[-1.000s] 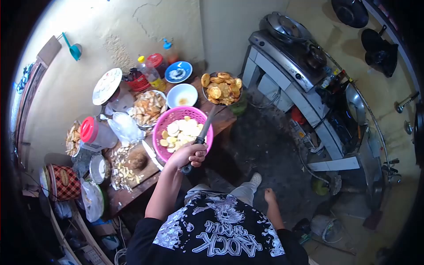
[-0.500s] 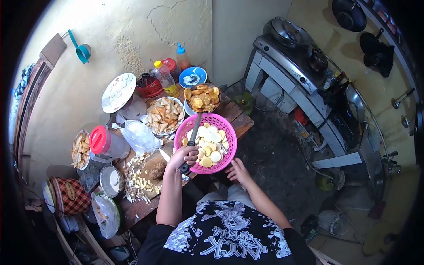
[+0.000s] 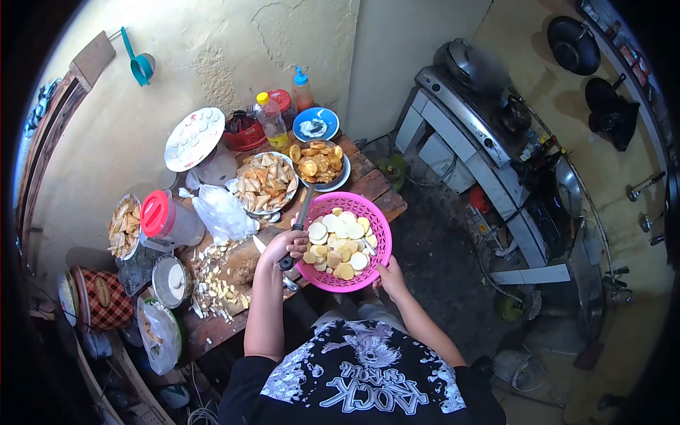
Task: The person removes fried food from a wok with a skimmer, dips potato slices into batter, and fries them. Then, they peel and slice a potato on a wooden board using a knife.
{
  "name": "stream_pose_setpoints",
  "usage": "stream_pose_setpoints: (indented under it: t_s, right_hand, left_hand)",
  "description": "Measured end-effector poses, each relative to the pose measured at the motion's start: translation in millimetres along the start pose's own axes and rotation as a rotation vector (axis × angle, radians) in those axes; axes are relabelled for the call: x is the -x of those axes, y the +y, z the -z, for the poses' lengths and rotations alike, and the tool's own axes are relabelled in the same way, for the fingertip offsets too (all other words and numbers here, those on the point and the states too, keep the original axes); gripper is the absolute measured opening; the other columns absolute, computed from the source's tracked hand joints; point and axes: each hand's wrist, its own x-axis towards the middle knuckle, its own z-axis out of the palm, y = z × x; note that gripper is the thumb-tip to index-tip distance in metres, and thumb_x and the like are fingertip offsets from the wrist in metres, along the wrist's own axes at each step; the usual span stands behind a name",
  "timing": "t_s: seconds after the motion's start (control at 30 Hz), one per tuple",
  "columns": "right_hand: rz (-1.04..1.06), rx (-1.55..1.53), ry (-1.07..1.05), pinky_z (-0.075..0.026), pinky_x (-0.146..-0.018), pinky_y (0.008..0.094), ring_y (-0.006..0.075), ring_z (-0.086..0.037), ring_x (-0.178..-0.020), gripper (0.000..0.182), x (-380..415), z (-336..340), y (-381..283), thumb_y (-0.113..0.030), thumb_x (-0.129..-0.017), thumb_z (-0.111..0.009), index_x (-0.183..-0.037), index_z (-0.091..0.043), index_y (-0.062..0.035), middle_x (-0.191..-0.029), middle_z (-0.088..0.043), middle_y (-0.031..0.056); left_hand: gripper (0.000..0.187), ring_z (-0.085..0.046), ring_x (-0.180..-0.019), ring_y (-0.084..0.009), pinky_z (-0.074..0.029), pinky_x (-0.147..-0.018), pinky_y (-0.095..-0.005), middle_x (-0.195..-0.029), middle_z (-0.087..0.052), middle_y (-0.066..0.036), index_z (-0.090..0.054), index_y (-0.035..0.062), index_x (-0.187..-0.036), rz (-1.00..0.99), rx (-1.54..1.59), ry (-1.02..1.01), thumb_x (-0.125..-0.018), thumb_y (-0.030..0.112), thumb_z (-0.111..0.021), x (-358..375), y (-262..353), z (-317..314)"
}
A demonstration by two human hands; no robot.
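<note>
While my left hand (image 3: 285,248) closes firmly round the strainer's handle (image 3: 304,210), fried slices (image 3: 319,166) at the white bowl (image 3: 344,176), and my right hand (image 3: 391,279) grips the near-right rim of the pink basket (image 3: 387,244), its pale slices (image 3: 343,244) look raw: frying judged part done.

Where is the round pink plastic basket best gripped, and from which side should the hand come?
Probably hold the basket by its raised rim, from the near right, where the right hand touches it. The pale slices lie lower, inside; the left hand and its long black-handled utensil crowd the left side.
</note>
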Motion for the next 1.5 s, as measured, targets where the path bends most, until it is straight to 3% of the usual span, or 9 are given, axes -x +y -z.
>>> stream_pose_setpoints:
  t_s: [0.3, 0.43, 0.63, 0.77, 1.0, 1.1, 1.27, 1.37, 1.5]
  right_hand:
    - [-0.072, -0.013, -0.049, -0.045, -0.042, 0.0247, 0.0135, -0.054, -0.047, 0.024, -1, 10, 2, -0.010, -0.090, -0.042, -0.114, -0.040, -0.0066, -0.070, -0.056, 0.0065]
    - [-0.110, -0.023, -0.055, -0.046, -0.044, 0.0258, 0.0148, -0.055, -0.048, 0.025, -1, 11, 4, -0.015, -0.092, -0.043, -0.116, -0.038, -0.0080, -0.071, -0.056, 0.0074]
    - [-0.251, -0.037, -0.070, -0.052, -0.048, 0.0285, 0.0193, -0.061, -0.057, 0.030, 10, 4, -8, -0.022, -0.094, -0.042, -0.120, -0.035, -0.0095, -0.080, -0.060, 0.0114]
    - [-0.223, -0.062, -0.114, -0.055, -0.053, 0.0324, 0.0239, -0.065, -0.066, 0.031, 11, 1, -2, -0.021, -0.094, -0.041, -0.122, -0.034, -0.0091, -0.091, -0.061, 0.0157]
    - [-0.225, -0.080, -0.061, -0.056, -0.055, 0.0340, 0.0258, -0.065, -0.067, 0.032, 12, -9, 2, -0.018, -0.094, -0.040, -0.123, -0.031, -0.0086, -0.095, -0.060, 0.0185]
    - [-0.285, -0.088, -0.077, -0.056, -0.055, 0.0344, 0.0259, -0.065, -0.066, 0.033, 15, -13, -2, -0.018, -0.094, -0.040, -0.124, -0.031, -0.0085, -0.095, -0.060, 0.0187]
    - [-0.146, -0.159, -0.049, -0.056, -0.055, 0.0337, 0.0235, -0.065, -0.071, 0.031, 13, -17, 12, -0.019, -0.093, -0.041, -0.122, -0.037, -0.0079, -0.096, -0.061, 0.0149]
    - [-0.162, -0.188, -0.068, -0.056, -0.055, 0.0337, 0.0231, -0.065, -0.070, 0.030, 15, -16, 9, -0.018, -0.093, -0.042, -0.121, -0.038, -0.0075, -0.096, -0.061, 0.0146]
    - [-0.254, -0.139, -0.075, -0.055, -0.054, 0.0344, 0.0255, -0.065, -0.068, 0.043, 18, -12, 9, -0.038, -0.094, -0.036, -0.119, -0.040, -0.0036, -0.094, -0.061, 0.0164]
  left_hand:
    - [0.012, -0.036, -0.037, 0.0018, -0.029, -0.030, -0.0117, -0.057, -0.043, 0.005, -0.045, 0.0042, -0.078, 0.067, -0.032, -0.001, -0.090, 0.007, -0.046, 3, 4, 14]
    - [0.015, -0.035, -0.037, 0.0003, -0.030, -0.033, -0.0151, -0.058, -0.045, 0.004, -0.048, 0.0037, -0.086, 0.022, -0.239, 0.039, -0.092, 0.018, -0.047, 8, 9, 24]
    - [0.053, -0.046, -0.039, -0.0107, -0.040, -0.035, -0.0217, -0.060, -0.054, -0.005, -0.049, 0.0041, -0.089, -0.044, -0.417, 0.193, -0.090, 0.056, -0.038, 18, 12, 7]
    - [0.067, -0.054, -0.044, -0.0153, -0.048, -0.038, -0.0268, -0.068, -0.061, -0.012, -0.053, 0.0000, -0.094, -0.036, -0.375, 0.112, -0.087, 0.063, -0.033, 18, 18, 22]
    - [0.056, -0.057, -0.056, -0.0157, -0.048, -0.050, -0.0259, -0.074, -0.062, -0.010, -0.054, -0.0008, -0.104, -0.219, -0.519, 0.205, -0.093, 0.050, -0.033, 30, 7, 30]
    - [0.052, -0.056, -0.053, -0.0123, -0.045, -0.047, -0.0219, -0.073, -0.063, -0.009, -0.055, 0.0039, -0.107, -0.358, -0.544, 0.359, -0.094, 0.048, -0.031, 29, -4, 51]
    - [0.029, -0.053, -0.054, -0.0079, -0.041, -0.046, -0.0187, -0.084, -0.061, -0.006, -0.056, 0.0042, -0.110, -0.758, -0.381, 0.784, -0.090, 0.025, -0.052, 58, -31, 72]
    - [0.027, -0.053, -0.056, -0.0074, -0.041, -0.046, -0.0186, -0.083, -0.060, -0.005, -0.056, 0.0039, -0.108, -0.975, -0.520, 0.926, -0.089, 0.023, -0.056, 68, -52, 107]
    - [0.029, -0.054, -0.057, -0.0099, -0.042, -0.047, -0.0197, -0.088, -0.055, -0.006, -0.048, 0.0021, -0.112, -1.233, -0.350, 1.098, -0.089, 0.019, -0.054, 92, -69, 133]
